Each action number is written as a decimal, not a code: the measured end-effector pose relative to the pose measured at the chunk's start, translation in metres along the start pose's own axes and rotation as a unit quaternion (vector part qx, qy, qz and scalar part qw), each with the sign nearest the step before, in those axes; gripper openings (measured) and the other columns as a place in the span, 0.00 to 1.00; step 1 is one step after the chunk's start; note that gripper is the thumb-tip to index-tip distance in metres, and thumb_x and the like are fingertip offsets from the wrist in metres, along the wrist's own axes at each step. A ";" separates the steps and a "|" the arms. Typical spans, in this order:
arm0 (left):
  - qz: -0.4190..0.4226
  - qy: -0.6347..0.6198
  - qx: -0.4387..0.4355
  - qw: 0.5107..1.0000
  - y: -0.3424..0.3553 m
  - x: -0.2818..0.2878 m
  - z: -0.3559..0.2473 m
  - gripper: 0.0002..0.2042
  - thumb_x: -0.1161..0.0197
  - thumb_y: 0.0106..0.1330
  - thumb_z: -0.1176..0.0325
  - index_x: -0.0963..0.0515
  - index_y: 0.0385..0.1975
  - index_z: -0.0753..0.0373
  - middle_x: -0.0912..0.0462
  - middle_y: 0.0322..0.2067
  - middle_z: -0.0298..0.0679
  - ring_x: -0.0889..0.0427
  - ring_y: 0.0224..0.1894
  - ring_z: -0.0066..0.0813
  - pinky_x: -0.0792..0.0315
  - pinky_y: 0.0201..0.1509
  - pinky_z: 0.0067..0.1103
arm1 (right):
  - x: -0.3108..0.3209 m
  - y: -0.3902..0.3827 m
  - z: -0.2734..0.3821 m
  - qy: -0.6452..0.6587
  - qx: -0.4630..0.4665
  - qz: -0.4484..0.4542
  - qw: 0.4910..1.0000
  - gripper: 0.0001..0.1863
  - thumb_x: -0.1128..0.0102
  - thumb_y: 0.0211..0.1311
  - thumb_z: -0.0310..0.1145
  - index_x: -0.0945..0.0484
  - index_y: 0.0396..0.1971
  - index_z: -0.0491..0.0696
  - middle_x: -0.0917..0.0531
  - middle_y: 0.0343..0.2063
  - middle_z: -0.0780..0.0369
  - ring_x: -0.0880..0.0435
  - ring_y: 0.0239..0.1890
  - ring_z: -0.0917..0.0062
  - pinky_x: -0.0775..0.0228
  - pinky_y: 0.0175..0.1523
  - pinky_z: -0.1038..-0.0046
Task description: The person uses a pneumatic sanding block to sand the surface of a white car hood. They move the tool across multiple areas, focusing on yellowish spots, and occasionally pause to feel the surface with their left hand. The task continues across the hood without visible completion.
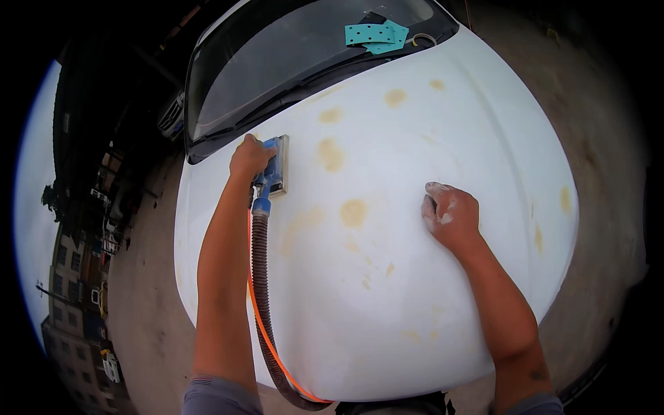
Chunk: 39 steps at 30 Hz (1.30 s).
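My left hand (249, 159) is wrapped round a blue air sander (278, 164) with a flat rectangular pad, which rests on the left part of a white car hood (429, 290). A dark ribbed hose (260, 256) and an orange air line (261, 319) run from the sander back over the hood's near edge. My right hand (453, 216) is curled closed at the hood's right side, its fingers dusted white; I see nothing in it. Between the hands, yellowish patches (353, 213) dot the white surface, with others toward the windshield.
Teal perforated sanding sheets (377, 36) and a roll of tape (423, 40) lie at the base of the windshield (277, 66). Wiper arms (277, 100) run along the hood's far edge. Another vehicle (171, 116) and buildings (69, 277) stand off to the left.
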<state>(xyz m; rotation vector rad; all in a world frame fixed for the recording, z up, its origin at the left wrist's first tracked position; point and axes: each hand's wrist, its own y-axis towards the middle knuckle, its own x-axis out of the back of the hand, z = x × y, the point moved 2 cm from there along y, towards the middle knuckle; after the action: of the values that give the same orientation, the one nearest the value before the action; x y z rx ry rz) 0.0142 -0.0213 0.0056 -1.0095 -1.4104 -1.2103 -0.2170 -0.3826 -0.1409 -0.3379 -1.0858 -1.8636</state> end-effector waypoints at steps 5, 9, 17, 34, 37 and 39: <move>-0.020 0.019 -0.028 0.999 0.031 -0.017 0.018 0.33 0.28 0.64 0.46 0.27 0.59 0.66 0.14 0.53 0.53 0.14 0.57 0.48 0.23 0.62 0.37 | -0.041 0.023 0.002 0.017 -0.002 0.008 1.000 0.10 0.37 0.58 0.27 0.14 0.39 0.45 0.12 0.32 0.58 0.14 0.33 0.61 0.21 0.37 0.66; -0.007 0.000 -0.026 1.000 0.020 -0.004 0.008 0.33 0.29 0.65 0.45 0.27 0.58 0.67 0.14 0.53 0.54 0.13 0.56 0.48 0.23 0.62 0.37 | -0.013 0.000 0.000 0.041 0.024 -0.055 0.997 0.04 0.38 0.57 0.26 0.18 0.32 0.45 0.17 0.26 0.59 0.18 0.28 0.60 0.25 0.33 0.64; 0.032 0.043 -0.065 0.996 0.027 -0.038 0.034 0.32 0.29 0.66 0.46 0.27 0.58 0.68 0.14 0.52 0.55 0.13 0.55 0.49 0.23 0.61 0.37 | -0.047 0.015 0.008 0.020 -0.030 0.041 0.998 0.05 0.38 0.57 0.26 0.25 0.24 0.45 0.20 0.23 0.58 0.21 0.25 0.60 0.28 0.30 0.62; -0.004 0.022 -0.070 0.997 -0.006 0.006 0.008 0.32 0.28 0.65 0.47 0.26 0.58 0.68 0.14 0.52 0.55 0.13 0.54 0.48 0.23 0.60 0.36 | -0.012 -0.002 0.000 0.015 -0.023 0.039 0.999 0.06 0.37 0.57 0.27 0.15 0.34 0.45 0.13 0.30 0.59 0.14 0.32 0.62 0.22 0.35 0.66; 0.009 0.027 -0.075 0.997 -0.016 0.006 0.005 0.32 0.29 0.66 0.47 0.26 0.58 0.67 0.14 0.51 0.55 0.13 0.53 0.49 0.22 0.59 0.37 | -0.008 -0.003 -0.001 0.048 0.034 -0.054 0.997 0.04 0.38 0.57 0.27 0.17 0.32 0.45 0.16 0.27 0.59 0.16 0.29 0.62 0.24 0.34 0.65; 0.024 0.023 -0.088 0.996 -0.038 0.002 0.012 0.31 0.29 0.66 0.47 0.27 0.58 0.66 0.15 0.50 0.56 0.13 0.52 0.51 0.22 0.57 0.38 | -0.010 -0.001 -0.005 0.040 0.024 -0.031 0.998 0.02 0.38 0.57 0.27 0.19 0.30 0.45 0.18 0.24 0.59 0.18 0.28 0.62 0.25 0.34 0.64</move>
<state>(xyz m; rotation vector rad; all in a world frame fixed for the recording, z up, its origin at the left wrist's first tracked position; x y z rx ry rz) -0.0247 -0.0158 0.0013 -1.1219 -1.2533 -1.3316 -0.2115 -0.3806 -0.1499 -0.2029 -1.0947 -1.8864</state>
